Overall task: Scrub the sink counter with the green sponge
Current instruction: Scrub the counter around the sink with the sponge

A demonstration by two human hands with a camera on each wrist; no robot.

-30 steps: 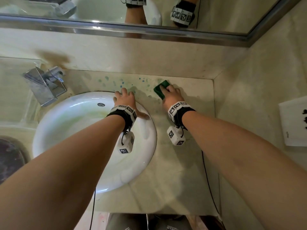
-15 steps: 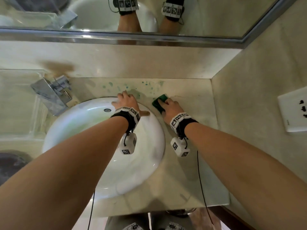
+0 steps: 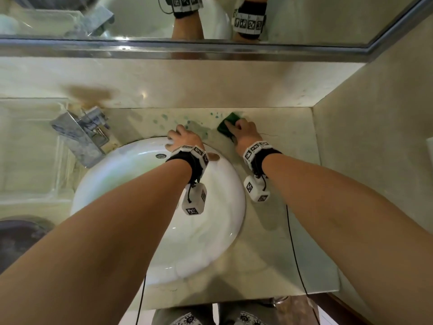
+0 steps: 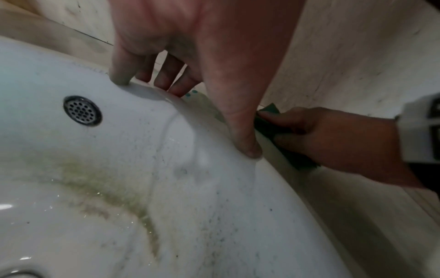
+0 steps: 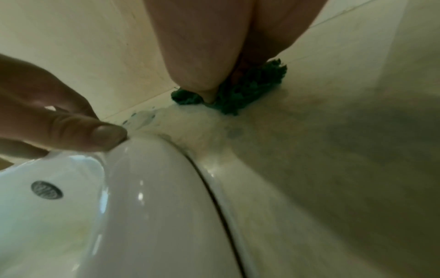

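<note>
The green sponge [image 3: 228, 125], gripped by the curled fingers of the right hand [image 3: 243, 134], has been carried back toward the rear wall across the blue-spotted counter [image 3: 288, 127], indicating scrubbing under way, while the left hand [image 3: 185, 139] remains spread on the basin rim [image 3: 239, 184].

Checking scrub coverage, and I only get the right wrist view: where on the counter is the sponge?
Observer: The green sponge lies by the back wall, right of the basin, under the right hand.
Operator: Any spots remaining?
Observer: Teal spots run along the counter from the sponge toward the faucet.
Operator: Where's the left hand?
Observer: The left hand rests on the basin's back rim, fingers hanging over toward those spots.
</note>
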